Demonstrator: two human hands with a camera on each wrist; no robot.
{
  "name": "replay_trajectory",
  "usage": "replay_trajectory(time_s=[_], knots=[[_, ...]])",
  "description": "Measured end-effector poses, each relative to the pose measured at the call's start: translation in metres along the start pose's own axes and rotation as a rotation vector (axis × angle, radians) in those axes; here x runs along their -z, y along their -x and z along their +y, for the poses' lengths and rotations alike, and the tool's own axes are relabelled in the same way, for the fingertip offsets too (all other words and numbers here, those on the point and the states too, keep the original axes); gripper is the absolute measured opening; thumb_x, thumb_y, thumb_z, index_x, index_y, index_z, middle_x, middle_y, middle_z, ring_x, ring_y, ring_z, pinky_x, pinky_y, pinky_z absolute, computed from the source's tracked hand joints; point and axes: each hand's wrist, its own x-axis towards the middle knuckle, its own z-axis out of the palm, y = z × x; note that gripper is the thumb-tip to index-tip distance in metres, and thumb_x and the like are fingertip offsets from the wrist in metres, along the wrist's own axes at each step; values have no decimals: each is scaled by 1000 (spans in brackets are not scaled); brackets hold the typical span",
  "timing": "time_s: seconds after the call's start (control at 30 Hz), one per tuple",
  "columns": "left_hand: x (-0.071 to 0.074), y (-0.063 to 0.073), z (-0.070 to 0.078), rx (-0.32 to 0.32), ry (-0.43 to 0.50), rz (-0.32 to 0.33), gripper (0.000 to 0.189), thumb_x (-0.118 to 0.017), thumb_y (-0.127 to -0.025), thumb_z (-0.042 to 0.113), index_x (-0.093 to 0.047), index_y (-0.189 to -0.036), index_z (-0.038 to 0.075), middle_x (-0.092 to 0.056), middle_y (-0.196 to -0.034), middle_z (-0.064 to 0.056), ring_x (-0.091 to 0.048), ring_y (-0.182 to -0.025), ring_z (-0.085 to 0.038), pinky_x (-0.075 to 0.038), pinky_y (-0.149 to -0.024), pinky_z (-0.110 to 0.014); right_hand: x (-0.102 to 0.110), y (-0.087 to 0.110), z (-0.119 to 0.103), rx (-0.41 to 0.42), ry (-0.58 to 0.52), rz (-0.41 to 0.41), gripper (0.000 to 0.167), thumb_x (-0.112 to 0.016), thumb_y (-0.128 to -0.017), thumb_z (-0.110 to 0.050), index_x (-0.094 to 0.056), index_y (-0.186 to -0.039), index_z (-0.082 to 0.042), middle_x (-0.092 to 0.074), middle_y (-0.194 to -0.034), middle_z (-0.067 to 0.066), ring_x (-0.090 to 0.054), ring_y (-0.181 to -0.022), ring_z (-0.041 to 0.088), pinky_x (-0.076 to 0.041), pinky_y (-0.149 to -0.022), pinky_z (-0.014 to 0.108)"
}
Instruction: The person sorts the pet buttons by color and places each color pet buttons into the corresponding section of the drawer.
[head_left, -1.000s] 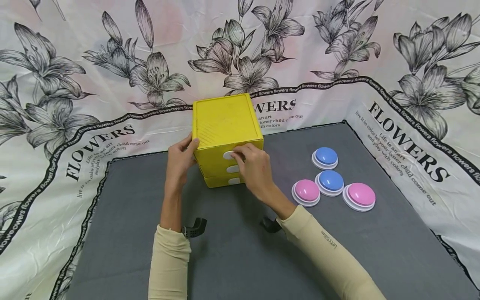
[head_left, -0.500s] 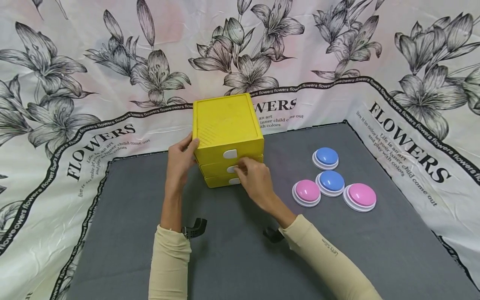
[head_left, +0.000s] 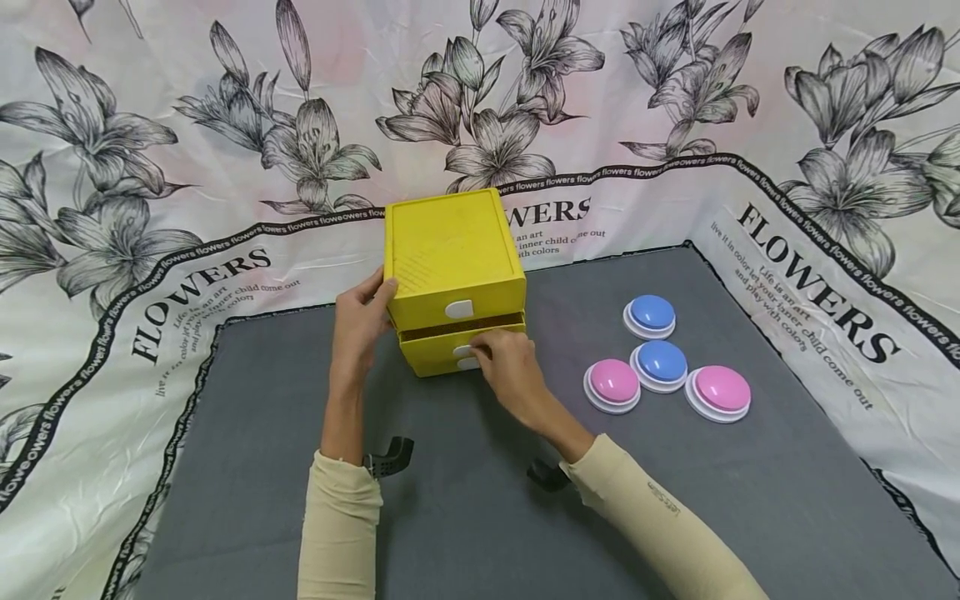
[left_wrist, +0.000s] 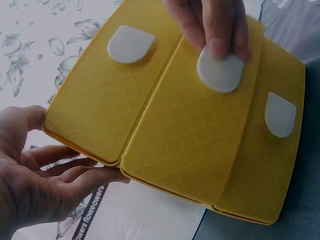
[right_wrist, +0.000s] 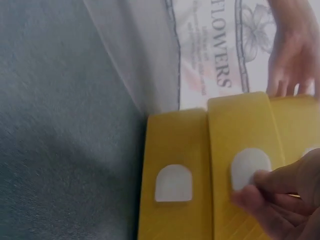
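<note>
A yellow box (head_left: 453,242) with three stacked drawers stands at the back of the table, a white tab handle on each drawer front. My right hand (head_left: 513,371) pinches the middle drawer's handle (left_wrist: 220,72) between thumb and fingers. That middle drawer (left_wrist: 185,125) juts out a little past the top drawer (left_wrist: 105,95) and the bottom drawer (left_wrist: 265,170), and a dark gap shows above its front. With fairly straight fingers, my left hand (head_left: 360,321) rests against the box's left side, its thumb at the upper front corner. What lies inside the drawer is hidden.
Right of the box sit two blue push buttons (head_left: 652,312) and two pink push buttons (head_left: 615,381) on white bases. Flower-printed cloth (head_left: 247,167) hangs behind the grey table (head_left: 465,517) and along its sides.
My right hand has dropped from the top drawer's handle to the middle one and drawn that drawer slightly outward. The left hand has stayed at the box's side.
</note>
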Motion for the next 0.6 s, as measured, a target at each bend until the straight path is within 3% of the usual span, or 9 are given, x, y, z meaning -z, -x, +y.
replay_trajectory(time_s=[0.37,0.6], knots=[[0,2,1,9,-10,2,58,-57,-108,36,-41,-161,20,-42,-167,-8,-59,-140,-29,-56,-109,-47,26,38,-25,23,74,-90,5,-84,-87,-7,-83,-91,-9,-80,-86,3,-75,-77,18,-64,-73,38],[1,2,1,-10,-22,7,57,-57,-108,37,-41,-160,20,-47,-163,-11,-62,-136,-30,-58,-106,-46,34,47,-32,43,89,-125,7,-84,-87,-5,-83,-92,-9,-80,-85,2,-74,-77,16,-64,-73,34]])
